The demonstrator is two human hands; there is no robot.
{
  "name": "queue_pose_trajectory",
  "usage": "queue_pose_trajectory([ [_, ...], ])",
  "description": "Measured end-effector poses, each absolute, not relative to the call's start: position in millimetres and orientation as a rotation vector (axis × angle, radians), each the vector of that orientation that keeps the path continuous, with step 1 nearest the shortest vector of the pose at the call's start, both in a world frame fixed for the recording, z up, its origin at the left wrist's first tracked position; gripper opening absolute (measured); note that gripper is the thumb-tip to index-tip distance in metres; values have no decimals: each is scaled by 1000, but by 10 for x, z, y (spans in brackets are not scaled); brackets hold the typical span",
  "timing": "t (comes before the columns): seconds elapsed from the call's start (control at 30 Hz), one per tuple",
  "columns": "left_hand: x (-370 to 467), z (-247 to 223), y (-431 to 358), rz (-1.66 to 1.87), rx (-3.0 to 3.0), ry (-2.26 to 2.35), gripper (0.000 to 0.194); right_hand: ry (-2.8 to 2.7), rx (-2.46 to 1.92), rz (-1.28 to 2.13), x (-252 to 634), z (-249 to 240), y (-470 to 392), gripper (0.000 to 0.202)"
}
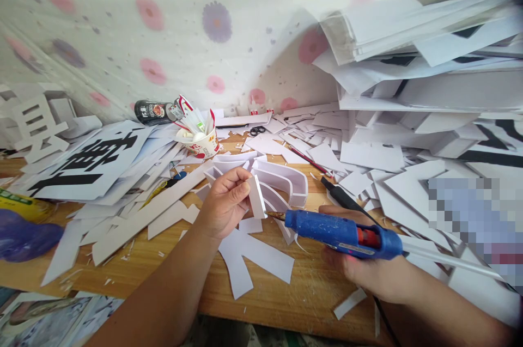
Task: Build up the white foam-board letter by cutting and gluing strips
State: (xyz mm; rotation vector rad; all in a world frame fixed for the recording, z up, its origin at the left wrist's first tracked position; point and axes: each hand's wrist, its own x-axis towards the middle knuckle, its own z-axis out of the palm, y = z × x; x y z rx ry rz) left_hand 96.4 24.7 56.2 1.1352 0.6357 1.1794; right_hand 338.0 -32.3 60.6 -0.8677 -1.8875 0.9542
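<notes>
My left hand point(227, 202) pinches a small white foam board strip point(256, 198) upright between thumb and fingers. In my right hand point(368, 271) is a blue hot glue gun point(327, 231), its fingers wrapped around the handle. The nozzle tip is at the lower edge of the strip, and a clear glue stick point(453, 265) sticks out of the gun's back. Just behind my left hand stands a hollow white foam board shape point(286, 175) with curved walls. Flat below it lies a forked white cutout point(257, 262) on the wooden table point(302, 303).
A paper cup point(200, 145) full of white strips stands at the back, beside a dark can point(151, 112) on its side. Black scissors point(257, 131) and a red pencil point(304, 155) lie among scraps. Stacked boards point(425, 91) rise at right; printed character sheets point(92, 164) lie left.
</notes>
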Motion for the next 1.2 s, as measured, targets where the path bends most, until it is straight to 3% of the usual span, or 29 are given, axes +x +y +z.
queue_pose_trajectory([
  [0.4,950,557,267,1210,1113,642,31,-1877,-852,957,3394,595,-327,11],
  [0.63,980,591,258,1216,1052,621,28,-1894,-832,954,3394,567,-310,20],
  [0.83,1000,556,273,1283,879,583,28,-1772,-792,1047,3402,522,-307,9],
  [1.2,1078,544,216,1138,837,507,25,-1714,-896,927,3442,405,-314,10],
])
